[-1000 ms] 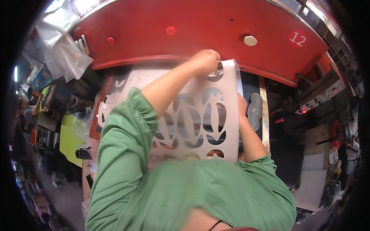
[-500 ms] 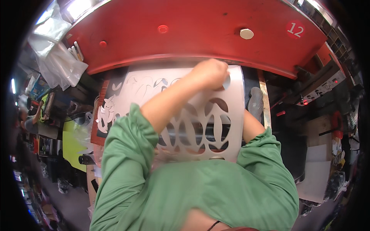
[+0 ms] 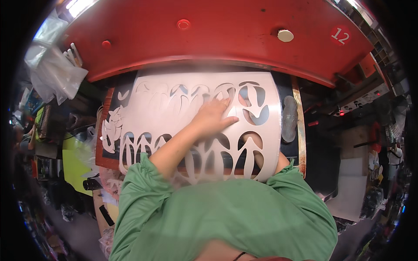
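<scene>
A large white sheet (image 3: 174,108) with many leaf-shaped cut-outs lies over a dark bed under a red machine head (image 3: 226,39). My left hand (image 3: 215,116) rests flat on the sheet right of its middle, fingers spread and pointing toward a cut-out, holding nothing. My left arm in a green sleeve crosses the sheet from the lower left. My right forearm (image 3: 282,163) goes under the sheet's lower right corner. The right hand is mostly hidden behind the sheet, and its grip cannot be made out.
A grey cut piece (image 3: 289,113) and a brass-coloured strip (image 3: 300,130) lie right of the sheet. White offcuts (image 3: 112,126) sit at its left edge. Clear plastic bags (image 3: 54,71) hang at upper left, with a yellow-green sheet (image 3: 76,163) below. Cluttered shelves stand at right.
My left hand slid from the sheet's top right corner down and left to near its middle. The sheet now lies flatter and wider. My right hand went from the sheet's right edge to beneath it.
</scene>
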Available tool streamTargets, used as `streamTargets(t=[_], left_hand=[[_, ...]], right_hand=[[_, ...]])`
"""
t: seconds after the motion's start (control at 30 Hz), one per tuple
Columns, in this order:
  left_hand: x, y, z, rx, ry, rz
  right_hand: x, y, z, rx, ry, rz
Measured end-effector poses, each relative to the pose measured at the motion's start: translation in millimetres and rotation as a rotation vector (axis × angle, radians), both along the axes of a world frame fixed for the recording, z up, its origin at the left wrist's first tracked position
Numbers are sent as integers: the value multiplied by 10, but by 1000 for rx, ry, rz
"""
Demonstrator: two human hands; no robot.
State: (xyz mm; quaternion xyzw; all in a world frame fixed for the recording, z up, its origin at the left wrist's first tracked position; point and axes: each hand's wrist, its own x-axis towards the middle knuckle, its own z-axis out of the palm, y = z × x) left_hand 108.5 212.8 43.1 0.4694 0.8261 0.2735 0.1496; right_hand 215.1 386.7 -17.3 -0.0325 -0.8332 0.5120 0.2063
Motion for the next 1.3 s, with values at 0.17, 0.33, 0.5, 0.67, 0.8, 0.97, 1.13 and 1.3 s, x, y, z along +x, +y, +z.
streamTargets(t=[0.17, 0.33, 0.5, 0.67, 0.8, 0.97, 1.13, 1.3], left_hand=[[57, 75, -3, 62, -18, 41], [128, 187, 129, -95, -19, 135], [144, 217, 218, -151, -72, 240], [33, 232, 228, -88, -324, 247], [-76, 212, 281, -46, -396, 188], [-185, 271, 410, -183, -121, 100], [-307, 268, 501, -163, -66, 59], [-466, 89, 564, -68, -64, -97]], right_hand=[[170, -31, 14, -47, -15, -3], [222, -33, 32, -87, -5, 6], [247, -41, 51, -132, 1, 9], [214, -25, 68, -178, 11, 26], [153, 6, 96, -223, 25, 50], [17, 62, 152, -362, 59, 104], [-220, 148, 167, -612, 149, 187], [-388, 166, 86, -829, 218, 254]])
